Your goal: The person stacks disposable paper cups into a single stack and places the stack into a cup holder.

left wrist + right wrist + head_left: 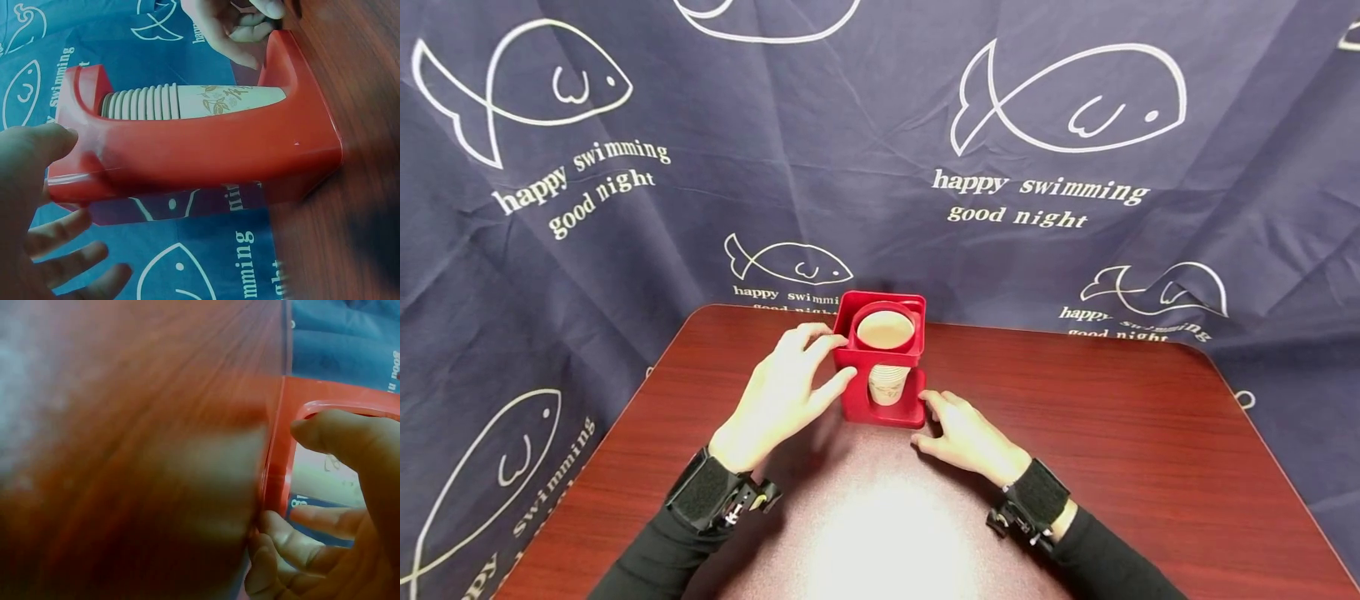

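A red cup holder (880, 357) stands upright on the table, with a stack of paper cups (887, 385) inside it. The cups' ribbed rims and a printed flower pattern show through the cutout in the left wrist view. My left hand (780, 392) is at the holder's upper left corner, index finger at the top rim and thumb against the side. Its other fingers (72, 265) spread apart beside the holder. By the lower right corner is my right hand (966, 437), its bent fingers (290, 540) touching the base edge. The right thumb stands a little away from the holder.
A reddish-brown wooden table (1097, 417) lies under the holder, with a bright glare patch near its front. Behind it hangs a dark blue curtain (880, 167) with white fish drawings and lettering, close to the table's back edge.
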Available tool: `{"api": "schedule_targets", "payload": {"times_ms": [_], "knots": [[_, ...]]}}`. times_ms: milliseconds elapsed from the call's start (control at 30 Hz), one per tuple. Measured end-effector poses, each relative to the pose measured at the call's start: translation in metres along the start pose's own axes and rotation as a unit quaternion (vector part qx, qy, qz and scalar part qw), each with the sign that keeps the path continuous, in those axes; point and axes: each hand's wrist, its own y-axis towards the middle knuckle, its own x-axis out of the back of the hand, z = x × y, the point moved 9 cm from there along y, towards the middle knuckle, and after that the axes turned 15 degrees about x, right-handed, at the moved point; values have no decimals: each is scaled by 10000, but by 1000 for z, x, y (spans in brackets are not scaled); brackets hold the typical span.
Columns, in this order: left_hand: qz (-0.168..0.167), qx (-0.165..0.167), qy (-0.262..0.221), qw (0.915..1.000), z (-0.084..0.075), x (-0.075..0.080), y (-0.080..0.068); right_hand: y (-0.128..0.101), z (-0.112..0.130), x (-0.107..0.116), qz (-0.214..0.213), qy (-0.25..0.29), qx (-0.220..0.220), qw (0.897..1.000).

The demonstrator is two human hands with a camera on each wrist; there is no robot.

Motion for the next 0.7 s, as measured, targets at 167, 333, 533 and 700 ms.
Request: {"api": "schedule_targets", "payload": {"times_ms": [167, 333, 533, 700], "knots": [[126, 13, 39, 9999, 1, -1, 0, 6, 0, -3, 197, 85, 89, 9997], [-17, -234, 123, 9996, -2, 3, 2, 15, 3, -3, 255, 210, 383, 9987], [-368, -777, 108, 9962, -9, 11, 4, 25, 2, -3, 401, 207, 349, 9984], [-382, -932, 151, 9948, -11, 13, 7, 30, -3, -2, 548, 542, 216, 9968]]}}
